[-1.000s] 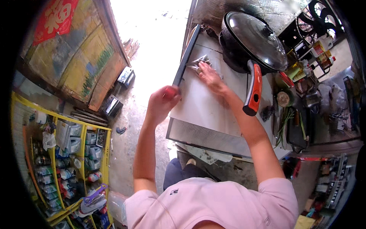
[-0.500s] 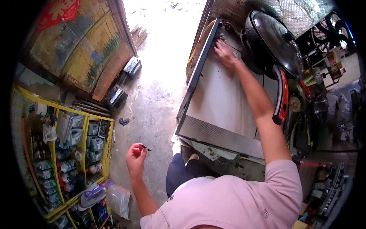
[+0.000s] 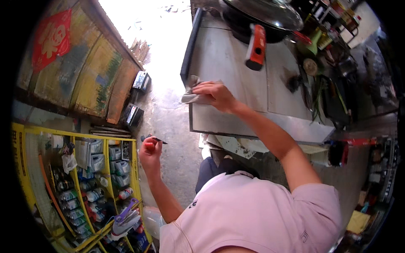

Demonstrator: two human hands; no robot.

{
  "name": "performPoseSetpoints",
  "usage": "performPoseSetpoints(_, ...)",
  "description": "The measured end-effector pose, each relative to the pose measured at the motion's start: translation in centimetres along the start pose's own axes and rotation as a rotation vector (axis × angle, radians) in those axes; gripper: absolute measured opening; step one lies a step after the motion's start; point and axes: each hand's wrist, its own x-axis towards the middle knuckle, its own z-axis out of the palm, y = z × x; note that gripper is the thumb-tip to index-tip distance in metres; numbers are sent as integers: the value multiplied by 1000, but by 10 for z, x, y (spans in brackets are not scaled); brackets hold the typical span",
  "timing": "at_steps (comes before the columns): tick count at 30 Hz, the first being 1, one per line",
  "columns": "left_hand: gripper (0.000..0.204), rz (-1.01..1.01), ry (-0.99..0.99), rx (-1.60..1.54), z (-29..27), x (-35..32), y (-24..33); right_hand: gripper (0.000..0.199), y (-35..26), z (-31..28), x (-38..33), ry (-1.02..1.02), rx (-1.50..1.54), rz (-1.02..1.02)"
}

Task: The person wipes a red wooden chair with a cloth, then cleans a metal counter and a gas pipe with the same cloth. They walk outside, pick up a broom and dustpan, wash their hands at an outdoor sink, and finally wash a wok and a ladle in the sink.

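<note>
A grey cloth (image 3: 190, 93) is bunched under the fingers of my right hand (image 3: 217, 96), which presses it on the left front corner of the pale stove-side table (image 3: 236, 67). Part of the cloth hangs over the table's dark left edge. My left hand (image 3: 149, 154) is raised over the floor, left of my legs. Its fingers are closed round a slim red-and-black thing with a dark pointed tip (image 3: 161, 141); its exact kind I cannot make out. Behind my right hand stands a black wok (image 3: 236, 29) with a glass lid (image 3: 270, 12) and an orange-and-black handle (image 3: 256, 47).
To the left, a yellow-framed shelf (image 3: 136, 177) holds several bottles and jugs. Two boxy batteries (image 3: 133, 114) sit on the floor by a painted wooden panel (image 3: 84, 67). Green onions (image 3: 319, 99) and kitchen items crowd the table's right side.
My right hand has come from the table's far end toward me to its front corner, and the cloth now shows. My view has shifted. My left hand keeps hold of the slim thing.
</note>
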Motion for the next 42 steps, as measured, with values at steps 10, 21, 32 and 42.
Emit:
performPoseSetpoints(10,10,50,68,154,-12,-38,7,32,9,-130,-116,739,-13,633)
performPoseSetpoints(21,13,-2,33,109,9,-31,-1,73,13,-56,28,-130,-387,728)
performPoseSetpoints(32,11,-13,114,180,-17,-39,1,69,107,-76,7,81,-503,620)
performPoseSetpoints(42,15,39,64,170,6,-21,14,25,-11,36,-15,261,-196,127)
